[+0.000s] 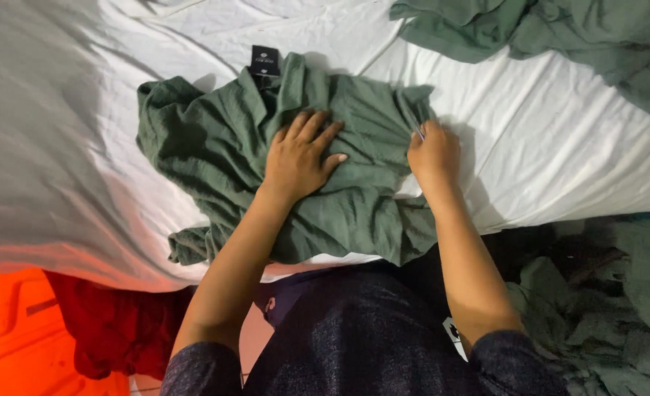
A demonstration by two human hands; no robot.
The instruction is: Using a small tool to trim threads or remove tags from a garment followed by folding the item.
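Both hands worked one green garment (215, 139) on the bed (559, 147): left hand (299, 158) flat, grip open; right hand (433, 150) pinching its edge; I judged it light, limp, best taken by edges.

under our hands we see a crumpled, plain dull-green cloth garment (215, 139) with a small black hang tag (264, 60), on a plain white bedsheet (559, 147). more dull-green cloth (559, 37) lies at the top right and another green heap (618, 308) lower right. a red cloth (112, 330) sits by a bright orange plastic bin (10, 330). our sleeves are dark, speckled navy.
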